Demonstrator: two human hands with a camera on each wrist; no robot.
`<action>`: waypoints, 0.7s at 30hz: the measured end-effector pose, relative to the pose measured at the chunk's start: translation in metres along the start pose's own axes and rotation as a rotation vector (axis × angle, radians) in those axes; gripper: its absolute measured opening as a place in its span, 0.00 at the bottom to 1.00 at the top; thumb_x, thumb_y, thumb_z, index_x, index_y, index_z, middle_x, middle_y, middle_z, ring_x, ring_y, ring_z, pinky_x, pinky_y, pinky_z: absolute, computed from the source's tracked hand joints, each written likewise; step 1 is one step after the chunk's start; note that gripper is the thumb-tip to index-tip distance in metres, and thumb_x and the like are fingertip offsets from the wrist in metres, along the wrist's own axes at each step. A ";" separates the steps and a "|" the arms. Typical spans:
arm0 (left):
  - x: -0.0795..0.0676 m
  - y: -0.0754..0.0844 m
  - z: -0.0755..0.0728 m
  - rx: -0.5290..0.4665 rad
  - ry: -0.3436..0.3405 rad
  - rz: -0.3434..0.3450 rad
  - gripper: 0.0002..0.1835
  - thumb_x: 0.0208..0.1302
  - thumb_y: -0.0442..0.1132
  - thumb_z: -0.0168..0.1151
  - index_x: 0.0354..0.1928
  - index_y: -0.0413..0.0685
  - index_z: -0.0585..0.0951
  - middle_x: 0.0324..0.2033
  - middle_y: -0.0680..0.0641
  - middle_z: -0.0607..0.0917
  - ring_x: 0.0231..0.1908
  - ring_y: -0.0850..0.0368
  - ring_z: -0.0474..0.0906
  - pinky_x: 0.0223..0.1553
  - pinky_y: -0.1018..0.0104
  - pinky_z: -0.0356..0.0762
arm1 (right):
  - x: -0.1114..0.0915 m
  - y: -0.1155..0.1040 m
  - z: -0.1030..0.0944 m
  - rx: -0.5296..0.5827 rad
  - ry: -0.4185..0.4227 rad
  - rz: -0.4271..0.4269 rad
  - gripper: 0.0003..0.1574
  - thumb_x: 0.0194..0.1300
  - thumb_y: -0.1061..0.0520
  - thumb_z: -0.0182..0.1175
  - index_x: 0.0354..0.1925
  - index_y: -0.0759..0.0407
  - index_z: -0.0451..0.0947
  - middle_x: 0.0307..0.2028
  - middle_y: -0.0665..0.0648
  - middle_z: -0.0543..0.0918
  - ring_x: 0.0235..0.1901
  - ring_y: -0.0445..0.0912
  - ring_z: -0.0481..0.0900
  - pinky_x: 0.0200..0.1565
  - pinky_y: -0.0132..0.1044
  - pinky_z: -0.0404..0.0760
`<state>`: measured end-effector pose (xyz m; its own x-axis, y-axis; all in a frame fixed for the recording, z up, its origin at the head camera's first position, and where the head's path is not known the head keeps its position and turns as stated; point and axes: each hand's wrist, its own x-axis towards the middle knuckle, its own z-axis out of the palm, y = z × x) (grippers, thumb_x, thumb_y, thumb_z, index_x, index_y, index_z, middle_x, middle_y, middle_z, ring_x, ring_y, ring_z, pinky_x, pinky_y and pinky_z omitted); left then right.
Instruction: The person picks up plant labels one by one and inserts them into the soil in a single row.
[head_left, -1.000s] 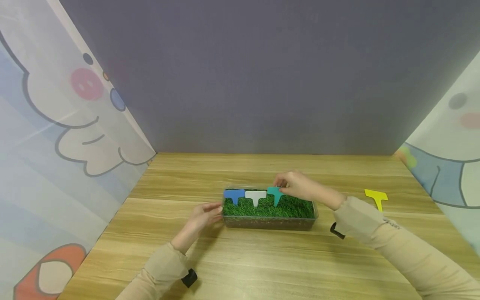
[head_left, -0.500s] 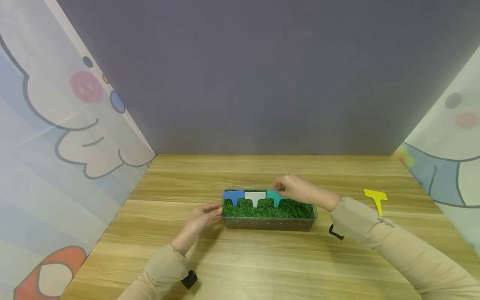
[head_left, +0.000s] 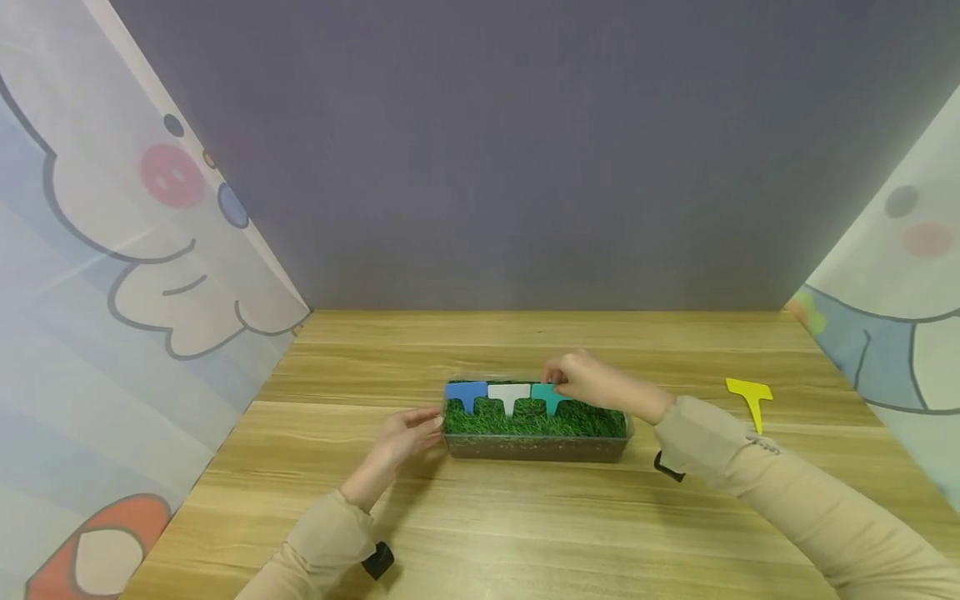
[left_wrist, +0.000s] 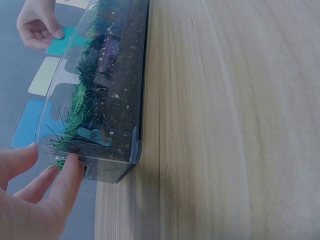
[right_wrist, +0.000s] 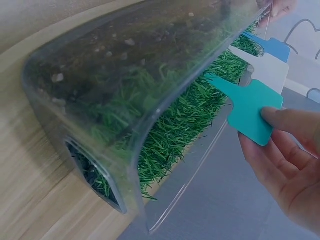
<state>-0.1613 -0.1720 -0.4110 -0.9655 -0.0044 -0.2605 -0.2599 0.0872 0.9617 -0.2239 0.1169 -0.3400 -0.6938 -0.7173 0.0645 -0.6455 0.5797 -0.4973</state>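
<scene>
A clear planter box (head_left: pixel 536 450) with dark soil and green grass (head_left: pixel 581 421) stands on the table. My right hand (head_left: pixel 581 375) pinches the wide top of a teal T-shaped plant label (right_wrist: pixel 252 112) between thumb and fingers; the label's stem goes down into the grass. Left of it, a white plant label (head_left: pixel 509 393) and a blue plant label (head_left: pixel 467 392) stand upright in the grass. My left hand (head_left: pixel 397 437) touches the box's left end with fairly straight fingers. In the left wrist view, its fingertips (left_wrist: pixel 71 162) lie against the end wall, near the rim.
A yellow plant label (head_left: pixel 750 393) lies flat on the wooden table (head_left: pixel 480 525), right of the box beyond my right sleeve. A grey panel (head_left: pixel 540 167) rises behind the table. Cartoon-printed sheets (head_left: pixel 172 267) flank both sides.
The right hand has pushed the teal label slightly lower into the grass, so its top is now about level with the white one. The left hand stays at the box's end.
</scene>
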 end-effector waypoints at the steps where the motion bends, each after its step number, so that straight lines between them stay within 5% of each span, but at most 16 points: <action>1: 0.000 0.000 0.000 0.002 0.002 0.001 0.18 0.60 0.30 0.54 0.52 0.28 0.71 0.52 0.31 0.71 0.49 0.41 0.72 0.49 0.59 0.76 | 0.000 0.000 0.000 -0.002 0.000 0.000 0.11 0.53 0.72 0.58 0.35 0.62 0.77 0.30 0.57 0.80 0.31 0.46 0.78 0.32 0.30 0.81; 21: 0.001 -0.001 0.000 0.006 0.011 0.008 0.18 0.60 0.29 0.54 0.52 0.29 0.71 0.52 0.31 0.71 0.48 0.41 0.73 0.49 0.58 0.77 | 0.000 -0.004 0.003 -0.023 0.028 -0.028 0.11 0.52 0.73 0.57 0.34 0.64 0.78 0.31 0.58 0.81 0.32 0.46 0.79 0.33 0.28 0.81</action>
<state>-0.1618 -0.1725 -0.4127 -0.9676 -0.0149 -0.2521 -0.2524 0.0929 0.9632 -0.2205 0.1137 -0.3405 -0.6839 -0.7223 0.1028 -0.6718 0.5684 -0.4751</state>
